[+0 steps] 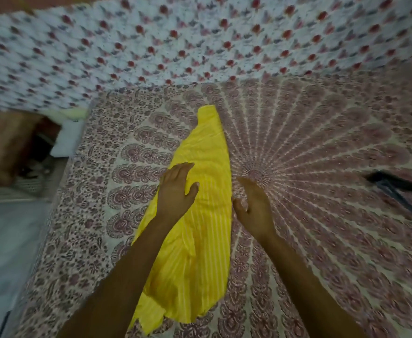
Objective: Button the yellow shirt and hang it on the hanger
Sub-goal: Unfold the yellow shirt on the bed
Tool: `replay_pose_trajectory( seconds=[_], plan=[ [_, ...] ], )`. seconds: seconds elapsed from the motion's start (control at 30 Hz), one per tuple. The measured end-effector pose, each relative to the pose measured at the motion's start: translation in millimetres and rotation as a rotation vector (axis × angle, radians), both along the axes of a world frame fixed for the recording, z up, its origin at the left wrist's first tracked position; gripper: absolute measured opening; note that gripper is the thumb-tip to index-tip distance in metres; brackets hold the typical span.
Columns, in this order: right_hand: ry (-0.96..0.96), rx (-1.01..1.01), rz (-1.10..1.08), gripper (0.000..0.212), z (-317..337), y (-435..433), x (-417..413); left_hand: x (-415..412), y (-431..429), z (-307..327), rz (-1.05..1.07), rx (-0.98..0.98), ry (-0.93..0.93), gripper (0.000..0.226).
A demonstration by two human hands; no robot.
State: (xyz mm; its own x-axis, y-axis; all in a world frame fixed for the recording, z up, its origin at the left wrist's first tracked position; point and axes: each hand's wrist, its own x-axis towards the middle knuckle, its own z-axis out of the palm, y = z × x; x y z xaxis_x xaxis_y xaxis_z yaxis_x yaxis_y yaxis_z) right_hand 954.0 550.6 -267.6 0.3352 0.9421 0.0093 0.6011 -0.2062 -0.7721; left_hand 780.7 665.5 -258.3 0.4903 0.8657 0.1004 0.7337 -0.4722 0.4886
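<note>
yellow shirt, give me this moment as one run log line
yellow shirt: lying narrow on bedspread | left hand: flat on shirt | right hand: open at shirt's right edge | status: not yet hung

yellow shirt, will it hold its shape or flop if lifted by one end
Probably floppy: the yellow shirt lies creased and folded on the bedsheet, so it would likely sag from one grip. It looks thin, so probably light. Pushed by the flat left hand, it may bunch rather than slide.
</note>
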Motion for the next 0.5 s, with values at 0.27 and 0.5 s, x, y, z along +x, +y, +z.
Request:
replay_pose_trajectory(
  seconds=[0.27, 0.5],
  plan=[
    [-0.024, -0.064, 0.069, 0.053, -77.9, 98.8, -10.6, -5.7, 112.2, -82.0, 0.080, -0.123, 0.106, 0.056],
    [-0.028, -0.096, 0.103, 0.056, -134.7, 169.9, -5.2, 20.6, 199.6, -156.7, 0.218, -0.311, 0.170, 0.056]
  ],
)
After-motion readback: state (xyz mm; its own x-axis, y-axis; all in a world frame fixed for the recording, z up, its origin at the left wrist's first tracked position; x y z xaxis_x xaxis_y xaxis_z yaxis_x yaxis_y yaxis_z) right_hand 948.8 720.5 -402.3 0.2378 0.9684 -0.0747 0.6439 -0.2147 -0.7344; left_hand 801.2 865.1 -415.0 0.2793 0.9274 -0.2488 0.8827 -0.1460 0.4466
